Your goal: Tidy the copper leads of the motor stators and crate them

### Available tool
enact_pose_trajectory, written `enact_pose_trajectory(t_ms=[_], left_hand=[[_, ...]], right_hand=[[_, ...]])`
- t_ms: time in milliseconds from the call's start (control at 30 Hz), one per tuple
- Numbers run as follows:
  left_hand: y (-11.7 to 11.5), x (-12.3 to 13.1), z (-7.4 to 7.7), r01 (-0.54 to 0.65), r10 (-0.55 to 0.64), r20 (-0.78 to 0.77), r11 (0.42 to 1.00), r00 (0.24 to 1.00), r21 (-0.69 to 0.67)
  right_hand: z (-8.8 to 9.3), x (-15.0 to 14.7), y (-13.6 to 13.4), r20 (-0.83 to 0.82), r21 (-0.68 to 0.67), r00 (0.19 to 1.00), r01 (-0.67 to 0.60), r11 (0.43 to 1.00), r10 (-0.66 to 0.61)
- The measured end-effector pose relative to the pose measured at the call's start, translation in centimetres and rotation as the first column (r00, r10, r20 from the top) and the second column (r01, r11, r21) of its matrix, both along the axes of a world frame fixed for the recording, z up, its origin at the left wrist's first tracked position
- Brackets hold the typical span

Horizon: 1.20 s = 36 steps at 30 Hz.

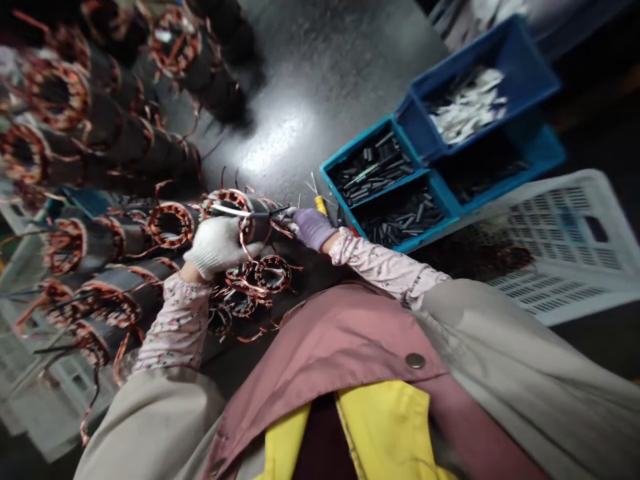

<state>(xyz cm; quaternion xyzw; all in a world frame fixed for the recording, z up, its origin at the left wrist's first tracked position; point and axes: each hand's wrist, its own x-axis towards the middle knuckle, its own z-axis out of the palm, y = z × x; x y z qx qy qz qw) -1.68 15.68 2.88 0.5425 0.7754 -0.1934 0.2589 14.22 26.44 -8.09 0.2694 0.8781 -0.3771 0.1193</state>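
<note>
My left hand (pixel 217 243) in a white knit glove is wrapped against the near side of a motor stator (pixel 260 227) with copper windings around its open top. A thin white sleeve (pixel 227 208) lies across the stator's rim near my left fingers. At the stator's right side, my right hand (pixel 311 227), in a purple glove, has its fingertips closed on a thin dark tube (pixel 276 211) by the lead wires. Exactly how the tube meets the wires is too small to tell. More small wound stators (pixel 273 273) sit just below.
Rows of stacked stators (pixel 115 127) stand at the left. Blue bins (pixel 433 217) at the right hold short dark tubes, and a darker blue bin (pixel 530 63) holds white pieces. A white crate (pixel 595 247) is beside them. A yellow-handled tool (pixel 321 204) lies close to my right hand.
</note>
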Motion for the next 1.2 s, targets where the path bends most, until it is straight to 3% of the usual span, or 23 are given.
enact_pose_trajectory(t_ms=[100, 167, 267, 367, 433, 533, 633, 900, 1000, 1067, 1133, 1200], left_hand=[[0.2, 0.0, 0.3, -0.011, 0.011, -0.027, 1.0, 1.0, -0.011], [0.2, 0.1, 0.5, -0.008, 0.008, -0.035, 1.0, 0.999, -0.014], [0.3, 0.3, 0.7, -0.009, 0.009, -0.028, 1.0, 1.0, 0.004], [0.2, 0.4, 0.8, -0.008, 0.01, -0.026, 0.999, 1.0, 0.049], [0.0, 0.4, 0.6, 0.008, -0.007, -0.018, 0.997, 1.0, 0.078], [-0.3, 0.3, 0.0, 0.031, -0.029, -0.017, 0.995, 0.999, 0.098], [-0.4, 0.1, -0.4, 0.052, -0.049, -0.029, 0.994, 0.998, 0.098], [-0.5, -0.6, -0.1, 0.185, -0.184, -0.023, 0.982, 0.983, 0.031], [-0.7, -0.8, -0.5, 0.191, -0.19, -0.031, 0.982, 0.981, 0.013], [-0.8, -0.8, -0.8, 0.176, -0.175, -0.042, 0.984, 0.984, 0.008], [-0.8, -0.8, -0.8, 0.163, -0.163, -0.045, 0.987, 0.986, -0.01], [-0.8, -0.7, -0.7, 0.159, -0.16, -0.026, 0.987, 0.987, -0.019]], right_hand=[[0.4, 7.3, 2.4, 0.04, 0.117, 0.989, 0.135, 0.984, -0.141], [0.7, 12.8, 4.3, 0.206, 0.243, 0.946, 0.199, 0.949, -0.251], [0.9, 17.4, 6.2, 0.484, 0.244, 0.852, 0.086, 0.966, -0.199], [0.3, 16.9, 5.7, 0.633, 0.183, 0.771, -0.059, 0.981, -0.072], [-0.5, 15.5, 4.9, 0.652, 0.244, 0.75, -0.072, 0.967, -0.108], [-1.5, 14.5, 4.4, 0.636, 0.312, 0.752, -0.043, 0.949, -0.175], [-1.8, 15.0, 5.2, 0.629, 0.251, 0.772, -0.091, 0.964, -0.09], [-0.6, 16.3, 7.0, 0.593, 0.273, 0.799, -0.082, 0.959, -0.1], [0.3, 16.4, 8.4, 0.463, 0.351, 0.836, 0.132, 0.927, -0.295], [0.9, 16.0, 9.1, 0.281, 0.351, 0.8, 0.428, 0.833, -0.53], [1.1, 14.7, 8.7, 0.131, 0.225, 0.708, 0.661, 0.716, -0.694], [0.9, 12.5, 6.9, 0.09, -0.081, 0.66, 0.751, 0.655, -0.746]])
